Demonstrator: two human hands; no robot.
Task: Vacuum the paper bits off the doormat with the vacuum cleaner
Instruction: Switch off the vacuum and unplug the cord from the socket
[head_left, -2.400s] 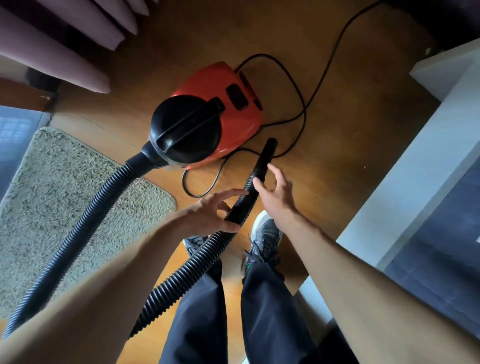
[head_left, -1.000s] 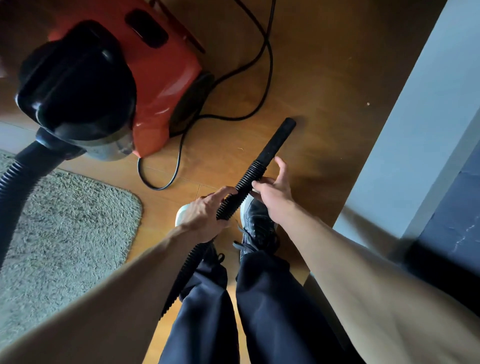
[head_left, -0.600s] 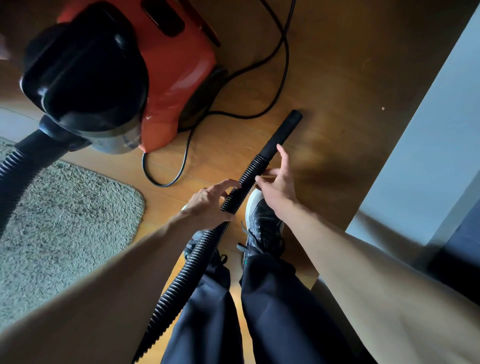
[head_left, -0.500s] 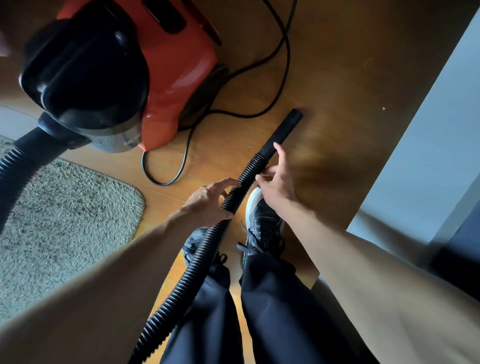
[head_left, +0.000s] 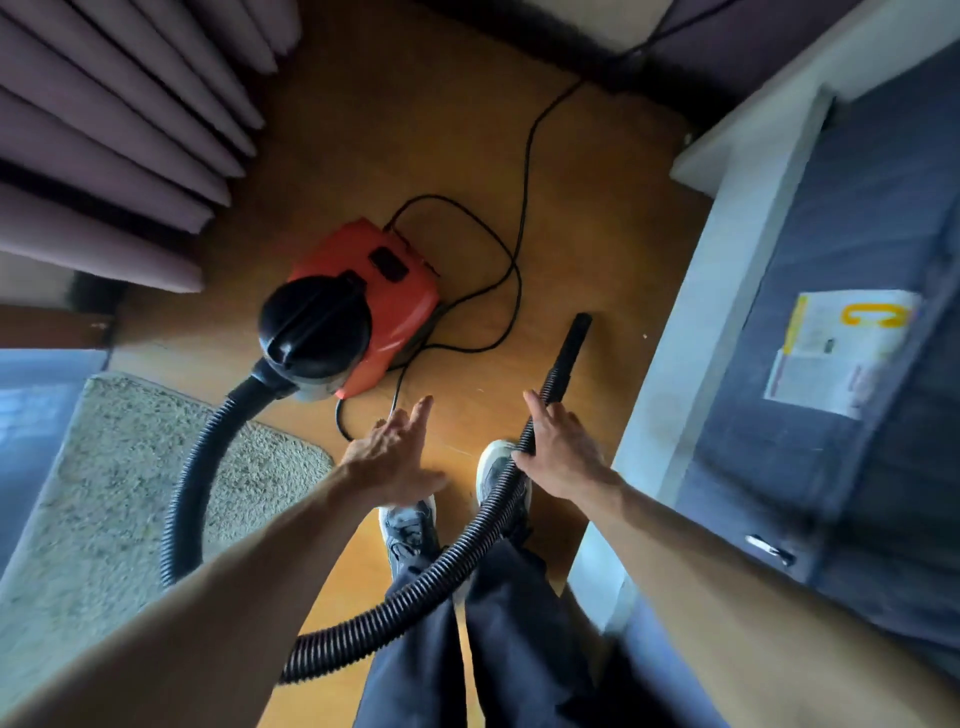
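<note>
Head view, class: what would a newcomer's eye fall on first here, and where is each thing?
The red vacuum cleaner stands at centre on the wooden floor, its black ribbed hose looping over the shaggy doormat at left and back across the person's legs. The right hand holds the hose near its nozzle end; the left hand reaches forward open, holding nothing.

**Wood floor between curtains and a pale furniture edge**

Where the right hand (head_left: 558, 452) grips the hose (head_left: 447, 564), a glossy orange-brown wooden floor (head_left: 597, 218) spreads all round. Far up-left of the grip hang pleated mauve curtains (head_left: 104, 130). Just right of it runs a white furniture edge (head_left: 691, 322), which bounds a dark grey-blue surface (head_left: 857, 182) bearing a printed leaflet (head_left: 841, 353).
</note>
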